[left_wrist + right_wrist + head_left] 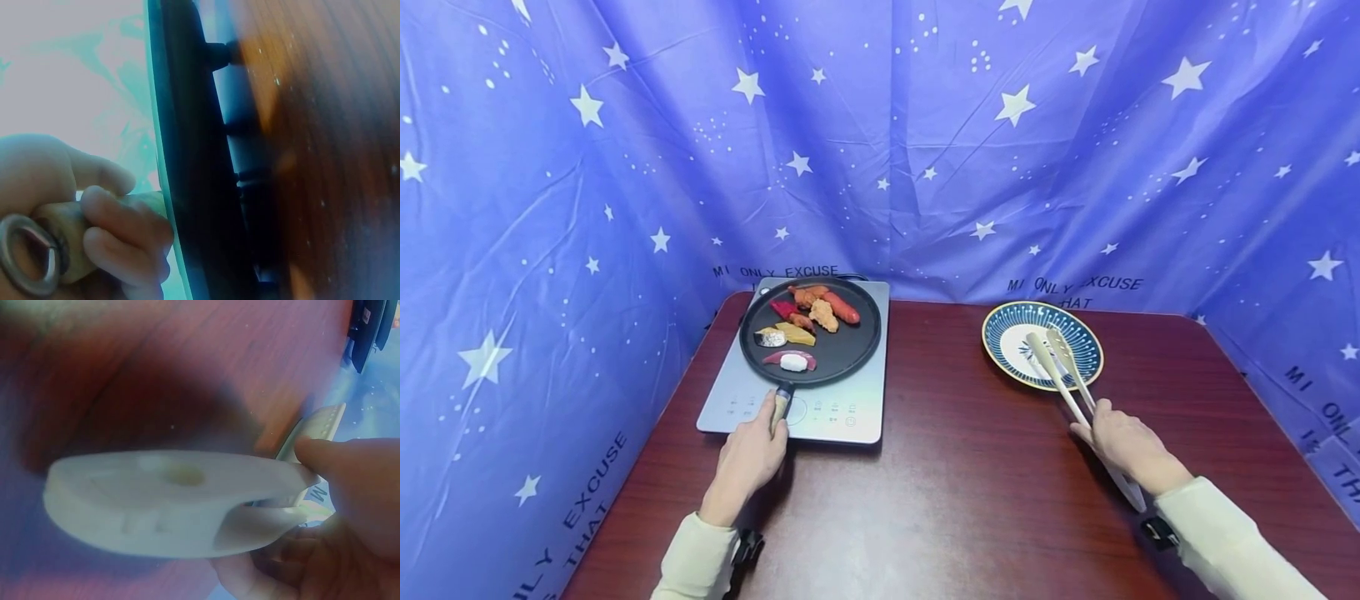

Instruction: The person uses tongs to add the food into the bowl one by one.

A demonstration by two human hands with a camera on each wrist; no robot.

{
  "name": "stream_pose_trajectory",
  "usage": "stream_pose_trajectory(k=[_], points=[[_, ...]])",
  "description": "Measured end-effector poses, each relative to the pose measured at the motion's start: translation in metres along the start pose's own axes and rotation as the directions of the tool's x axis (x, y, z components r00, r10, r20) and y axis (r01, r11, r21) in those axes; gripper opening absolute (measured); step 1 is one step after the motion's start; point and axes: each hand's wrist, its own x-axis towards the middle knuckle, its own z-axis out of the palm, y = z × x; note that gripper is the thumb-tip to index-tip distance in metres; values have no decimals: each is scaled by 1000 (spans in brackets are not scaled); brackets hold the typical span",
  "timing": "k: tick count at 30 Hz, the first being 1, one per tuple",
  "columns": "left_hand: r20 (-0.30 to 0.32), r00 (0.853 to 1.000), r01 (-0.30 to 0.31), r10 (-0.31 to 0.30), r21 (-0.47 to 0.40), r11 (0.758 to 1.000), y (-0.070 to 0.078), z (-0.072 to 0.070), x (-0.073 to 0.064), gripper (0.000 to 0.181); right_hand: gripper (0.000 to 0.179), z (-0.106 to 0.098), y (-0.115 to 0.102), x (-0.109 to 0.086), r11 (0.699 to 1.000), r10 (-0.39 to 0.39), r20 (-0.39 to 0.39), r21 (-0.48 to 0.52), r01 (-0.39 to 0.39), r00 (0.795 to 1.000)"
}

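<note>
My left hand (pixel 752 450) grips the wooden handle (pixel 65 231) of a flat black frying pan (pixel 846 354). In the pan lie several food pieces: a red sausage (pixel 842 307), a fried chunk (pixel 823 315), a yellow piece (pixel 795 334), a silver-topped piece (pixel 771 337) and a white piece on a reddish slice (pixel 793 362). My right hand (pixel 1126 442) holds pale tongs (pixel 144 503), thumb on one arm and fingers beneath the other. The tongs' tips are apart over a blue-patterned plate (pixel 992 346), with no food between them. Whether they touch the plate, I cannot tell.
Under the pan is a silver induction cooktop (pixel 865 408), at the left of the reddish-brown wooden table (pixel 940 467). Bare tabletop lies between cooktop and plate. A blue star-patterned curtain (pixel 850 167) surrounds the table's back and sides.
</note>
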Motion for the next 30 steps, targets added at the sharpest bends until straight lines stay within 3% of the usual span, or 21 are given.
stream_pose_trajectory(k=[15,30], points=[[70,998,4,-3,-14,1000,1,-6,-4,62,45,-2,5,-5,1000,-10,35,-3,10,999],[75,997,-6,7,-13,1000,-2,-6,-3,62,50,-5,1,-5,999,32,51,-6,-32,998]])
